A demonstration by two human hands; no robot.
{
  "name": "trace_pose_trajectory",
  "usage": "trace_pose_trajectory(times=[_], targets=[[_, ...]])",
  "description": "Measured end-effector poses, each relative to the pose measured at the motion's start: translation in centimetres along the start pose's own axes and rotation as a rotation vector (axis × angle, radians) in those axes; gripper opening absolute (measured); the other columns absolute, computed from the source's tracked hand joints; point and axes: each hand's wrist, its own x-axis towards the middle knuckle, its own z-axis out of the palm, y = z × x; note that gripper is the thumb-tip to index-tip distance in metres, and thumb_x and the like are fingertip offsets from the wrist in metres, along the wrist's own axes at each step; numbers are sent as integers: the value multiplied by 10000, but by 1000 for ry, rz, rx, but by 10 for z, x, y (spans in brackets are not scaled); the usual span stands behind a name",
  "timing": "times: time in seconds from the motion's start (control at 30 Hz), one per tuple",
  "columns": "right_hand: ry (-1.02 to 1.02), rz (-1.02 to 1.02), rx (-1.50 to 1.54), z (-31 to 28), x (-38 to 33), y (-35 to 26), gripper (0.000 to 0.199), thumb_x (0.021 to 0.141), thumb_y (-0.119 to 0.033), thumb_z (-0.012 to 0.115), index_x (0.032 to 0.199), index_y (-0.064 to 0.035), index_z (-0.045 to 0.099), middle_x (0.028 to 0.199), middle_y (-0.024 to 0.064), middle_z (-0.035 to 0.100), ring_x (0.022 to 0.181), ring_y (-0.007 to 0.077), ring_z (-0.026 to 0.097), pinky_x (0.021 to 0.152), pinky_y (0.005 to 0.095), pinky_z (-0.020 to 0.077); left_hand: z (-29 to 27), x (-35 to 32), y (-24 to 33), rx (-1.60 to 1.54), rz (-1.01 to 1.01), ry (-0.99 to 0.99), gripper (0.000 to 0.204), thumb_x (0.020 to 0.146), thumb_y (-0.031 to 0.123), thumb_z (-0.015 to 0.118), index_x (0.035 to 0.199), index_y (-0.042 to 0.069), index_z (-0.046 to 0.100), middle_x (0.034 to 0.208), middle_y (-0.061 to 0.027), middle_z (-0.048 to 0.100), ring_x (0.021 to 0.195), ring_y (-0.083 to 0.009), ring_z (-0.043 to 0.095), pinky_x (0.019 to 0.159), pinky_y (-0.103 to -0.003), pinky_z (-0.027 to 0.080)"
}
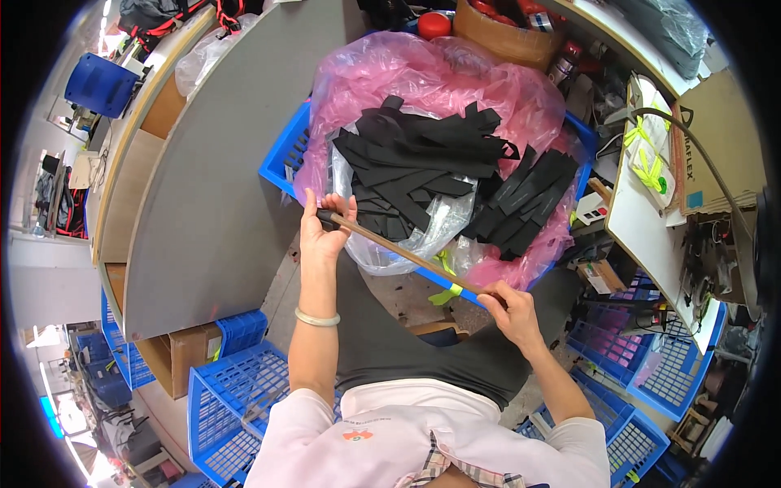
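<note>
My right hand (511,315) pinches the near right end of a thin brown stick (407,256). The stick slants up and left to my left hand (325,228), which is turned palm up with its fingers curled. A small black piece (326,216) lies in the left hand, against the stick's far end; the fingers hide part of it. Just beyond my hands, a blue crate (281,163) is lined with pink plastic film (358,73) and clear film. Flat black strips (423,150) are heaped inside, with a separate bundle of black strips (525,199) at the right.
A grey panel (220,171) stands close on the left. To the right is a white worktop (651,236) with a cardboard box (720,138). Blue crates (236,398) sit beside me on both sides. A round brown tub (504,37) with red items stands behind the lined crate.
</note>
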Motion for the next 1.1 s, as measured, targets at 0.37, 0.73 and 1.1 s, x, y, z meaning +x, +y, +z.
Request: trace_pose_trajectory(times=[0.37, 0.73, 1.1], targets=[[-32, 45, 20, -8, -18, -21, 105, 783, -79, 645, 783, 12, 592, 537, 70, 532, 470, 96, 491, 454, 243, 377, 1, -25, 11, -51, -58, -179, 382, 790, 348, 661, 592, 98, 449, 529, -4, 438, 472, -142, 481, 762, -361, 466], [-185, 516, 666, 58, -21, -61, 219, 866, -208, 582, 741, -33, 546, 540, 2, 460, 454, 52, 388, 397, 225, 300, 13, -49, -38, 460, 282, -543, 412, 890, 283, 521, 552, 135, 339, 427, 8, 322, 309, -120, 294, 631, -341, 496], [-206, 691, 1068, 48, -22, -87, 199, 899, -198, 536, 805, -24, 522, 559, -18, 405, 437, 38, 339, 363, 179, 191, 18, -79, -56, 657, 222, -620, 476, 914, 396, 445, 532, 112, 427, 403, -66, 421, 371, -202, 485, 738, -416, 502]])
